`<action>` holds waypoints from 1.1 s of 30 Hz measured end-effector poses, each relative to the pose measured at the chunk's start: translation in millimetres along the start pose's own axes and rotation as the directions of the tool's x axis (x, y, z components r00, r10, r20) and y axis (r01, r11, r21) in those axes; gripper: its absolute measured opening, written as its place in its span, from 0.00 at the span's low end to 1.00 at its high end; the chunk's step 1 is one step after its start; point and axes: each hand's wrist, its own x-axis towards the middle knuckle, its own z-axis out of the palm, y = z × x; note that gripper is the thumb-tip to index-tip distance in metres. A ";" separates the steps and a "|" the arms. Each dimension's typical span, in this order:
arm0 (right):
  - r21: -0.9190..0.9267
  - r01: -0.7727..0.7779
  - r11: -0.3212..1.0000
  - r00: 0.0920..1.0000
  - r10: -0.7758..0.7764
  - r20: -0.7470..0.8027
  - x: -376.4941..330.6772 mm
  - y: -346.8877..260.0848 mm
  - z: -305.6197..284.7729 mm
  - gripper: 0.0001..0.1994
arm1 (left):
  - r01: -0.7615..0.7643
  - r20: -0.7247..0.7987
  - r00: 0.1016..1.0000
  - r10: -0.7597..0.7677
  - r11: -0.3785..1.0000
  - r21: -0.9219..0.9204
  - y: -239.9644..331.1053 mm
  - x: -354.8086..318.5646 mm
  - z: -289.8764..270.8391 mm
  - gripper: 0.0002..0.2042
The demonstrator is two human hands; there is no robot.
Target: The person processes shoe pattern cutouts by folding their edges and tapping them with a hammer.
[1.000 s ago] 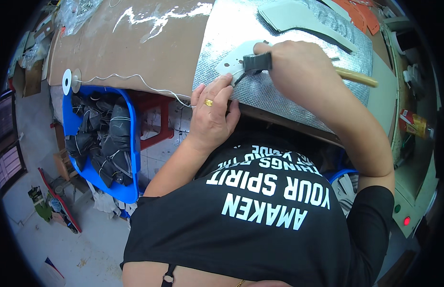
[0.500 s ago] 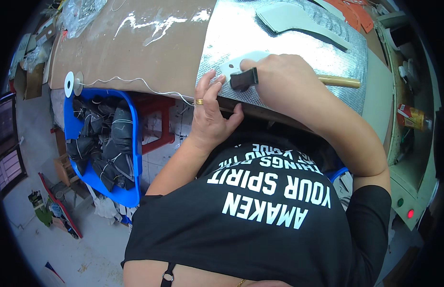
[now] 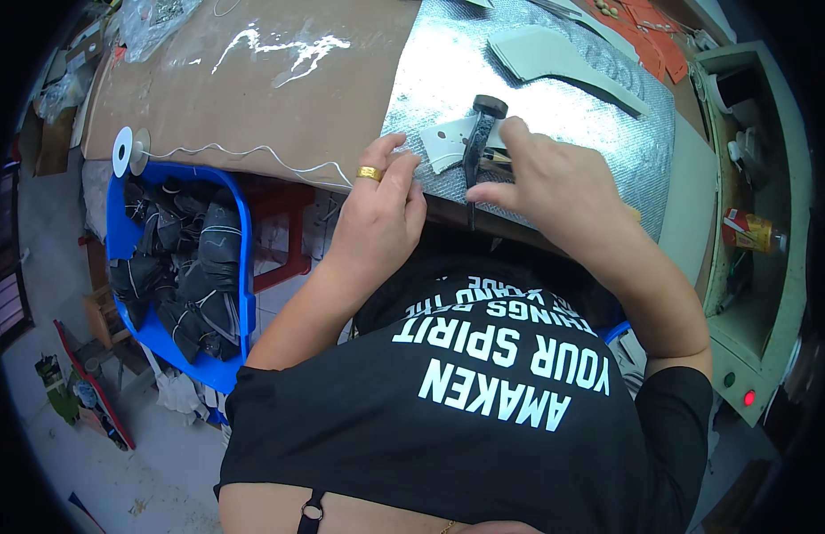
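Observation:
In my right hand [image 3: 568, 182] is a hammer [image 3: 476, 147] with a black head. Its thumb and forefinger spread either side of the handle, while the other fingers are hidden. The hammer head overlaps a small pale cut piece [image 3: 443, 147] with several holes, which lies on a silvery quilted mat [image 3: 599, 133]. My left hand [image 3: 381, 209], with a gold ring, is at the mat's near left edge, just left of the pale piece. Its fingers are curled and the thumb is pressed to them; what they hold, if anything, is hidden.
At left, a blue bin [image 3: 248, 276] holds black tied bundles [image 3: 221, 240]. White cord [image 3: 270, 158] runs from a spool [image 3: 123, 151] along the brown tabletop [image 3: 252, 98]. Stacked pale pieces [image 3: 555, 58] and orange pieces [image 3: 657, 44] lie farther back. A grey-green cabinet [image 3: 741, 343] stands right.
The hammer has turned so its head points across the pale piece. My right thumb and forefinger have spread. My left fingers have curled in, drawing away from the piece.

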 end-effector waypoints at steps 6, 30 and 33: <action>-0.150 0.321 0.935 0.924 -0.344 -0.168 26.1 -13.4 12.9 0.10 | 0.032 0.026 0.999 -0.035 0.996 0.088 0.7 7.5 -1.5 0.07; -0.072 0.173 0.982 0.874 -0.187 -0.449 -19.5 42.5 51.9 0.15 | -0.454 0.229 0.870 0.436 0.890 0.031 -30.7 67.8 15.7 0.06; 0.144 -0.015 0.989 0.916 0.072 -0.395 -32.2 50.8 36.9 0.14 | -0.396 0.255 0.901 0.352 0.907 0.147 -9.6 55.2 23.8 0.08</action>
